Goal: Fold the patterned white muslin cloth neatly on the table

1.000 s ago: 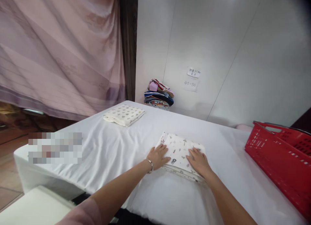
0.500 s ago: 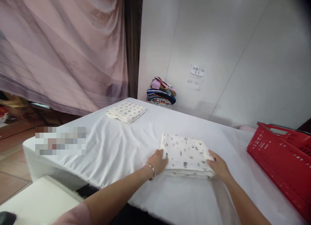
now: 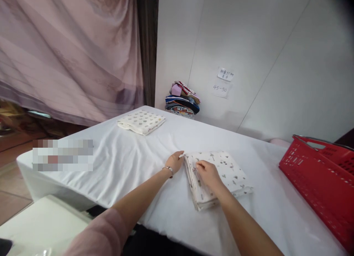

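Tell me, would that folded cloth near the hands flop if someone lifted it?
The folded cloth would probably sag if lifted by one corner, since its edges look soft and loosely layered. Held flat from beneath, it might keep its shape. Lying low and flat, it seems unlikely to roll.

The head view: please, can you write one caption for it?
Left hand pinches a corner of the folded printed cloth; right hand is over its top.

Folded cloth [image 3: 225, 171] lies left of the basket [image 3: 318, 182].
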The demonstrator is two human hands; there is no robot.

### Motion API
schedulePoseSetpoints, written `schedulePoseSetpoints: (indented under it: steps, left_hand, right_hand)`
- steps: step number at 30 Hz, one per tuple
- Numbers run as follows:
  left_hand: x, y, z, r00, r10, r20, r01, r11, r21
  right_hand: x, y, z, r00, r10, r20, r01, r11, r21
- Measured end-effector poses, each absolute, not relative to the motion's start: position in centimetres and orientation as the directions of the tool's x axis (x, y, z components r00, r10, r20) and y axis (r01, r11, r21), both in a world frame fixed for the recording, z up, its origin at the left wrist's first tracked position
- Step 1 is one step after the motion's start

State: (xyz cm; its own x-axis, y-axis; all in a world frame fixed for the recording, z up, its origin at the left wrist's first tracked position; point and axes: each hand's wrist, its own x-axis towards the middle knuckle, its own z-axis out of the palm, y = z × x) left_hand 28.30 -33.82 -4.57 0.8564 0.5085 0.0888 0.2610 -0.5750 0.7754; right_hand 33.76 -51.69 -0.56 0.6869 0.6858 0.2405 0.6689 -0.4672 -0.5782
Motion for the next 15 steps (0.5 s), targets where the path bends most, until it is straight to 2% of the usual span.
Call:
schedulePoseSetpoints:
  steps: [7, 15]
  left_hand:
    - [30.2, -32.8, -6.2, 0.900, 0.434, 0.044, 0.224, -0.545, 0.808]
    - [30.4, -32.2, -6.0, 0.907, 0.420, 0.035, 0.166, -0.434, 0.885]
  right_hand:
    - [34.5, -47.9, -1.3, 0.755, 0.642, 0.133, 0.646, -0.694, -0.319]
    - [34.8, -47.2, -1.7, 0.738, 0.665, 0.110, 0.668, -0.699, -0.257]
